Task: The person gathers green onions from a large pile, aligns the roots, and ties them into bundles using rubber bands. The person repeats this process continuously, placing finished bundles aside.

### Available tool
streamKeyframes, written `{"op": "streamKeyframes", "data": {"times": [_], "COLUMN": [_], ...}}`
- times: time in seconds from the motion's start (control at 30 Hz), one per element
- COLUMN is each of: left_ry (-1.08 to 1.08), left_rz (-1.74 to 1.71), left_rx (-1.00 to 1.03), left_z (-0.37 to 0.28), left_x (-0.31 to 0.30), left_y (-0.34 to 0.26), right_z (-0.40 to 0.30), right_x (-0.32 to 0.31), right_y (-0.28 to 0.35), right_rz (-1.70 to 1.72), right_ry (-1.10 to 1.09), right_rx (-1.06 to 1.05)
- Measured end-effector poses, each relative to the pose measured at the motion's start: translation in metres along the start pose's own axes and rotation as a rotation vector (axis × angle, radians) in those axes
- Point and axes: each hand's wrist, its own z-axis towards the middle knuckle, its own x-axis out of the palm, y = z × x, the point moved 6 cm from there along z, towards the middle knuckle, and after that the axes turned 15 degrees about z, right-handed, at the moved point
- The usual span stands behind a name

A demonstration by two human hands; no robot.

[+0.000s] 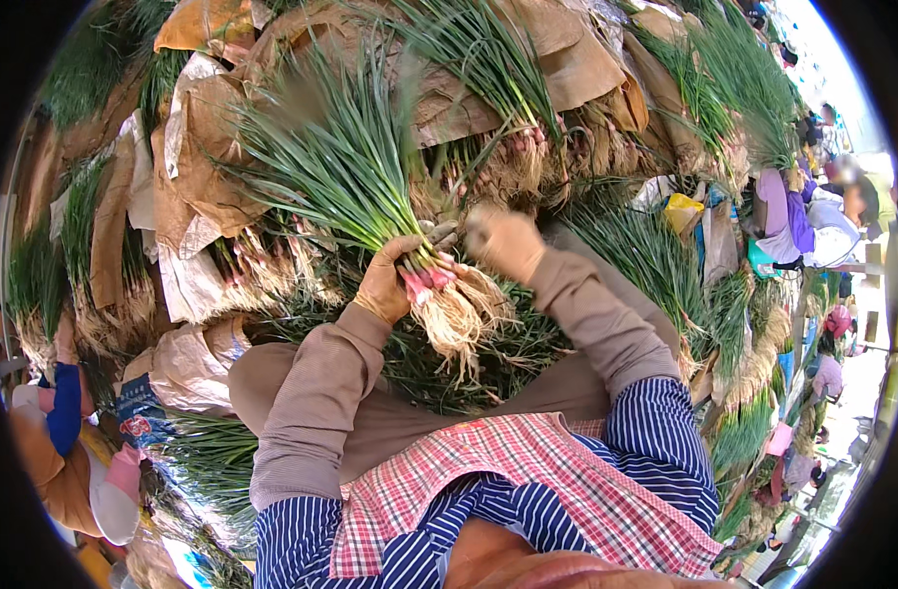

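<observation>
A bunch of spring onions (390, 199) with long green leaves, pink bulbs and pale roots is gripped near its bulbs by my left hand (390, 280). Its leaves point up and to the left, and its roots hang over my lap. Just right of the bunch is my right hand (502, 241), blurred, with fingers bent towards it; whether those fingers hold anything cannot be told. Loose trimmed leaves and stalks (449, 368) lie heaped between my legs under the bunch.
Brown paper sheets (206, 147) cover more onions ahead. Another onion bunch (493, 73) lies on top. Green onion leaves (633, 250) lie at my right, near a yellow bag (682, 213). One person (81, 456) sits at the far left; several others are at the far right.
</observation>
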Motion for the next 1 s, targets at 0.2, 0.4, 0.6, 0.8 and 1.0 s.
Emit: {"op": "streamKeyframes", "data": {"times": [0.2,0.4,0.6,0.8,1.0], "left_ry": [-0.09,-0.081,-0.08,0.039,-0.088], "left_rz": [0.032,0.07,0.083,0.05,0.117], "left_rx": [0.123,0.086,0.049,-0.035,0.024], "left_z": [-0.005,-0.003,-0.002,-0.003,-0.005], "left_x": [-0.003,-0.006,-0.006,0.003,-0.007], "left_y": [-0.012,-0.01,-0.01,0.0,0.002], "right_z": [0.015,0.077,0.027,-0.016,0.024], "right_x": [-0.02,-0.1,-0.081,0.018,-0.057], "right_y": [-0.053,-0.157,-0.103,0.018,-0.072], "right_rz": [0.295,-0.05,0.593,0.083,0.471], "right_ry": [0.237,-0.436,-0.347,0.216,-0.488], "right_rx": [0.116,0.352,0.392,-0.23,0.243]}}
